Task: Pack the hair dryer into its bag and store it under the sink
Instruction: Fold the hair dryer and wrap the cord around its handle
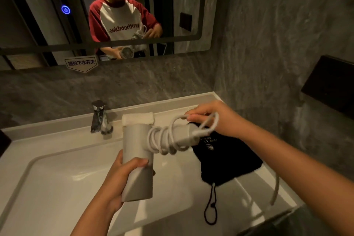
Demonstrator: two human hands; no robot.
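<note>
Hair dryer (138,151) barrel gripped by left hand (122,176); right hand (216,119) fingers pinch cord (166,138) loop.

The sink basin (63,176) lies open at seven o'clock, with free passage above it. At twelve o'clock the faucet (98,117) and a rolled towel (138,118) block the back ledge. At three o'clock the black bag (226,161) covers the counter (its drawstring (210,209) trails toward five), hemmed by the wall (268,63).
</note>
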